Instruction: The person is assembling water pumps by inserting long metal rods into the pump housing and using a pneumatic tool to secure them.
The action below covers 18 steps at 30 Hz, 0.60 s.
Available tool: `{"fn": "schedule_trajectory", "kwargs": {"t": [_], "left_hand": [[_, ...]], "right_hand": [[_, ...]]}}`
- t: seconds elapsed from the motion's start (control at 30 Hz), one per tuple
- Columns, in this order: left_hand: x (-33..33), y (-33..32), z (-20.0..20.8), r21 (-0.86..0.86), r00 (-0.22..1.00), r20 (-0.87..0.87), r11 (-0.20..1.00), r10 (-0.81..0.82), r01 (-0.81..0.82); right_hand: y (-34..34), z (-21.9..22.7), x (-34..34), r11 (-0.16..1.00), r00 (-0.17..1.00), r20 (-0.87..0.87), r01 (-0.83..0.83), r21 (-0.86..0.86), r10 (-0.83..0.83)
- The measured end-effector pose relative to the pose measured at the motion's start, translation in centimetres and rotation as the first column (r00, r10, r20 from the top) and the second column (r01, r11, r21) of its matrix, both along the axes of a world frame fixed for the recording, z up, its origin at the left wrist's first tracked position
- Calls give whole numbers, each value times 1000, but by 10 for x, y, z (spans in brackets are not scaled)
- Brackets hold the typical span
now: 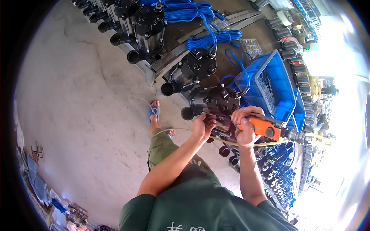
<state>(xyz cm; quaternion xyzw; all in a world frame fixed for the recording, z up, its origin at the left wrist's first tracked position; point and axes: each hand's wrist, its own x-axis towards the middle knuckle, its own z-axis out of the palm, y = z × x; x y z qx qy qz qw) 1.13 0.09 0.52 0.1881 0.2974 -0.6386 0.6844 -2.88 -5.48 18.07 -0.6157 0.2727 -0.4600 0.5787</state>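
Note:
My right hand [246,133] is wrapped round an orange air tool [266,128] with a metal hose fitting at its right end. The tool's left end lies close to the side of a submersible pump [223,101] with a black top and a shiny body. Against that same pump's lower side, my left hand [204,126] is closed in a pinch. Whatever sits between those fingertips is too small to make out. The pump's black outlet [188,113] points left, just above my left hand.
Another pump [198,67] stands beyond, with more lined up at the far left. Blue cable coils [214,38] lie on the metal bench. A blue crate [283,82] holding thin rods is at the right. A pale hose [231,143] crosses beneath my hands.

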Motion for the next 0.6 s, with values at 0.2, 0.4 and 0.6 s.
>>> {"fn": "schedule_trajectory", "kwargs": {"t": [0.2,0.4,0.6], "left_hand": [[30,18,9,339,179,920,937,-348,79],[69,11,22,203,-537,824,979,-181,-17],[71,5,5,189,-454,885,970,-101,152]], "right_hand": [[0,8,2,999,996,-75,-48,-25,46],[-1,21,41,992,982,144,-124,-2,123],[-20,-13,57,985,984,-44,-171,9,171]]}}
